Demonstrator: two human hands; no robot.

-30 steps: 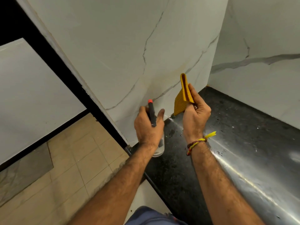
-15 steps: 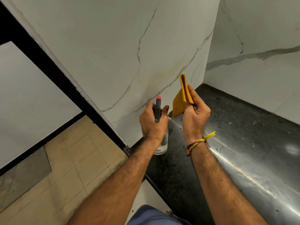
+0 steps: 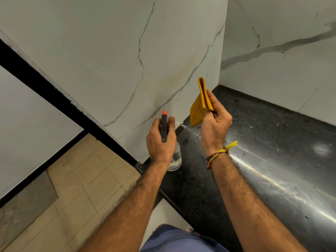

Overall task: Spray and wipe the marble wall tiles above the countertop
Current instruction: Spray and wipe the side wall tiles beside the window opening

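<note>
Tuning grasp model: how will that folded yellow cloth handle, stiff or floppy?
Probably semi-stiff: the yellow cloth, pinched by the right hand, stands up past the fingertips without drooping. Its ribbed surface likely grips well. It looks thin, so probably light.

just 1 cam, head-mounted, tilted fwd n down; wall corner at 12 o'clock, countertop close at 3.
</note>
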